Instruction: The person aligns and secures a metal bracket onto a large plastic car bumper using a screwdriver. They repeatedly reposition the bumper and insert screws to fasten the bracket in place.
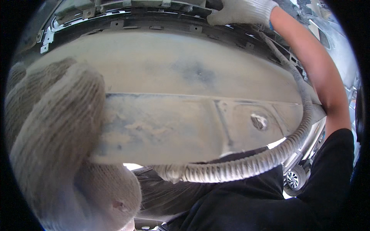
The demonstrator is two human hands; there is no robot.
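A wide, dusty beige vehicle panel (165, 77) fills the middle, with a crease running across it and a small torn-looking hole at its lower right. My left hand (58, 127), in a grey-white knit glove, is closed round the panel's left edge, fingers over one face and thumb below. A ribbed grey corrugated hose (239, 169) hangs along the panel's lower edge and curves up its right side. My right hand (243, 11), in a whiter knit glove, reaches up to the structure beyond the panel's far edge. Its fingers are partly hidden and cut off by the frame.
A dark vehicle frame (154, 17) with clips and metal brackets runs along the top. At the right, beyond my arm, are pale vehicle parts and a car wheel (296, 178). My dark-clothed legs (169, 196) lie under the hose.
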